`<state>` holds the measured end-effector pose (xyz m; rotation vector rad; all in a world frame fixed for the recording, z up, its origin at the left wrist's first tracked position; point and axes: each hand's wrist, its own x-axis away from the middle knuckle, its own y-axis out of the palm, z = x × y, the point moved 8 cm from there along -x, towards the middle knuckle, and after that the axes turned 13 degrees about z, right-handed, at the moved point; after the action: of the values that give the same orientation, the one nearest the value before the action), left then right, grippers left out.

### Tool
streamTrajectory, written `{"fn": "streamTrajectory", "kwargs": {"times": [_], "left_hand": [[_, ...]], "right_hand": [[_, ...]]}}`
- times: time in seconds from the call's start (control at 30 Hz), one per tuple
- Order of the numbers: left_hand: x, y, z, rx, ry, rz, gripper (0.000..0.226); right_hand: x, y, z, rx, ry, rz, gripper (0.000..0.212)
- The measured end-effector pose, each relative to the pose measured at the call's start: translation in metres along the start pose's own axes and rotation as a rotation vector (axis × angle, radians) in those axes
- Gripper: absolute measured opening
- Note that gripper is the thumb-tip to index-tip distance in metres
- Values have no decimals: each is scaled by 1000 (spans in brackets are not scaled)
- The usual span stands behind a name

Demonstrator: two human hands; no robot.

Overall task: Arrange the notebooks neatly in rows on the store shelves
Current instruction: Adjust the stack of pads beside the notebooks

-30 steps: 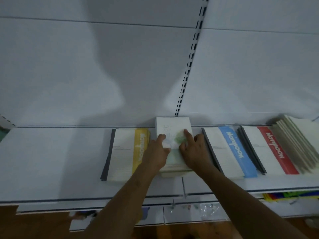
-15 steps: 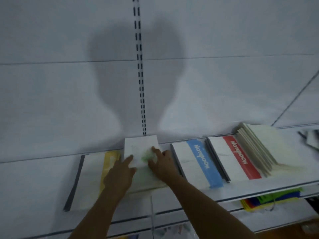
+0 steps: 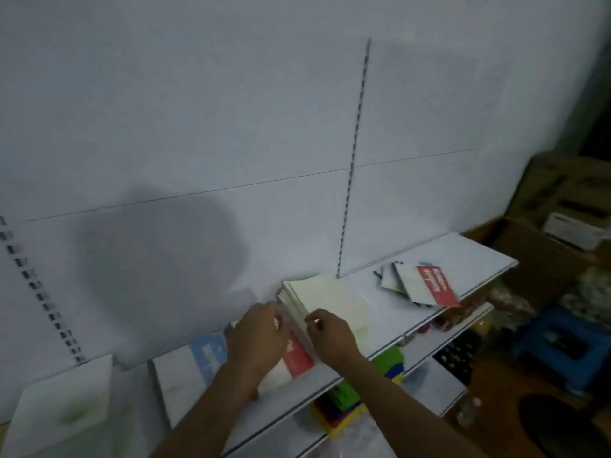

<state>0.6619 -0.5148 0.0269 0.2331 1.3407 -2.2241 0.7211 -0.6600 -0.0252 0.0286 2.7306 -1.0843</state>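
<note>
Both your hands are at the centre of the frame, on the white shelf (image 3: 390,314). Your left hand (image 3: 256,338) lies over the red-banded notebook (image 3: 297,357), fingers curled loosely against the left edge of the cream stack of notebooks (image 3: 325,300) — whether it actually grips anything, I cannot tell through the blur. Your right hand (image 3: 330,335) has bent fingers on the stack's near edge, apparently pinching the fanned edges. Left of your hands lies a blue-banded notebook (image 3: 195,366), and in the lower left a white one with a green smudge (image 3: 66,406). Right of centre, a loose, crooked pile of red-banded notebooks (image 3: 420,285) — well apart from the stack.
</note>
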Motion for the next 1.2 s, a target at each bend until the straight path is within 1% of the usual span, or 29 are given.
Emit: {"fn": "streamTrajectory", "kwargs": {"times": [0.07,0.13,0.2,0.27,0.4,0.47,0.57,0.63,0.7,0.83,0.9,1.0,1.1,1.2], "left_hand": [[0,34,59,52,66,-65,12],[6,70,109,97,121,-167,11],[13,103,150,138,142,-279,11],[17,132,184,171,157,-346,10],[12,186,245,208,190,-426,11],[3,218,274,214,210,-459,12],[-21,265,319,213,272,-470,19],[-42,296,346,214,282,-467,20],[-60,319,367,187,291,-470,20],[-91,358,387,163,290,-477,19],[-103,373,385,131,259,-489,18],[-124,400,366,73,160,-499,20],[-141,424,337,32,35,-505,28],[-154,430,301,-17,-122,-451,43]], "right_hand": [[-12,-60,50,29,69,88,22],[-15,-112,97,64,155,162,21],[-17,-154,138,77,234,236,18],[-19,-189,173,93,289,293,17],[-29,-242,238,124,395,362,21],[-41,-263,262,103,429,389,18],[-70,-295,293,101,464,433,19],[-98,-320,314,161,471,444,24],[-120,-342,334,215,502,474,23],[-159,-361,364,209,525,503,19],[-178,-359,372,202,520,471,19],[-211,-342,384,173,502,409,20],[-248,-308,397,147,483,286,22],[-277,-259,402,179,452,133,27]]}}
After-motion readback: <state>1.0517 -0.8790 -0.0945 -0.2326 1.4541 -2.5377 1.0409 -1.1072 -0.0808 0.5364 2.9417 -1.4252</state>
